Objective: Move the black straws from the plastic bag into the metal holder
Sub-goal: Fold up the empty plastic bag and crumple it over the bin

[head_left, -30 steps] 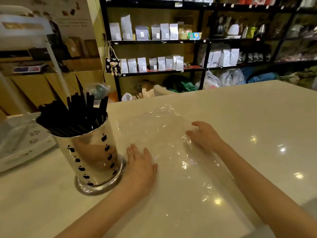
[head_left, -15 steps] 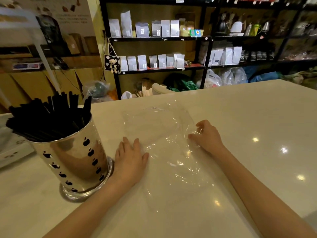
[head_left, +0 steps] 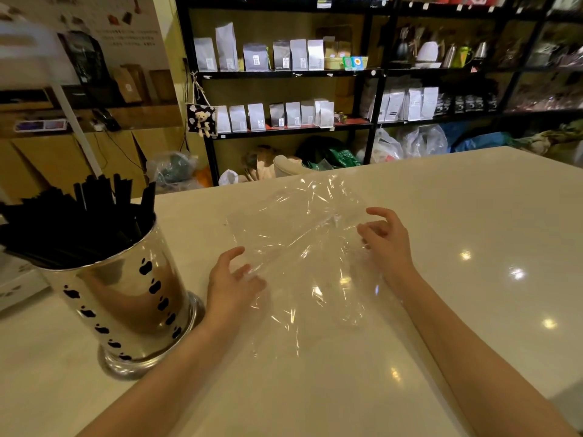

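Note:
The black straws (head_left: 72,222) stand bunched in the shiny metal holder (head_left: 126,304), which has black spots and sits at the left of the counter. The clear plastic bag (head_left: 303,234) lies empty and crumpled in the middle, its far part raised off the counter. My left hand (head_left: 233,279) is just right of the holder, its fingers curled on the bag's left edge. My right hand (head_left: 385,241) pinches the bag's right edge with bent fingers.
The pale counter (head_left: 473,279) stretches to the right and toward me. A white tray (head_left: 15,285) sits behind the holder at the far left. Black shelves with white pouches (head_left: 284,115) stand beyond the counter's far edge.
Both hands lay flat on the bag before; now their fingers have curled and gathered it, and the bag has crumpled and lifted between them. The view has shifted slightly right.

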Action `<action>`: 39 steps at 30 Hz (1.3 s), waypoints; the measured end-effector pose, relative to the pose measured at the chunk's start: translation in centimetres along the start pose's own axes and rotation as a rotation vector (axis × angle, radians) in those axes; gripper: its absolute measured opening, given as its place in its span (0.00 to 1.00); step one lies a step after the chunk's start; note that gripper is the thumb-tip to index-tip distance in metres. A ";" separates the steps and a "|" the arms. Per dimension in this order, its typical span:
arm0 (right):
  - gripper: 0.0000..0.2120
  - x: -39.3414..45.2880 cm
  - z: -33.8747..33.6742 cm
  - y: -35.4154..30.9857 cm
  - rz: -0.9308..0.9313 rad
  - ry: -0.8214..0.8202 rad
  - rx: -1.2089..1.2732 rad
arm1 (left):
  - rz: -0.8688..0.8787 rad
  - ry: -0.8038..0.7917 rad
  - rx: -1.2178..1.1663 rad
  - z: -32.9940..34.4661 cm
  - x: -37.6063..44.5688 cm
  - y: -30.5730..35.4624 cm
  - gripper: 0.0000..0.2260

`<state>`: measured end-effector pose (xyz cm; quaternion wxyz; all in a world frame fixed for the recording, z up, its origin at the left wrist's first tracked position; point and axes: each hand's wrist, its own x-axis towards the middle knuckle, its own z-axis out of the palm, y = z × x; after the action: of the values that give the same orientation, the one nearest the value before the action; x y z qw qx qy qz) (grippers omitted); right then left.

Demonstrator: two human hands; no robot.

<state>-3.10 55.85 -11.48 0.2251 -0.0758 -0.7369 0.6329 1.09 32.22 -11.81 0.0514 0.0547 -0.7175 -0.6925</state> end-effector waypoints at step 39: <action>0.14 2.1 -7.2 -7.5 -0.138 -0.231 -0.194 | 0.357 -0.008 0.321 -2.1 1.6 8.1 0.10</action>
<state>-0.53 61.76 -3.07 0.1735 0.0268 -0.8191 0.5462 -0.25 30.16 -3.66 0.1607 -0.0683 -0.8167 -0.5500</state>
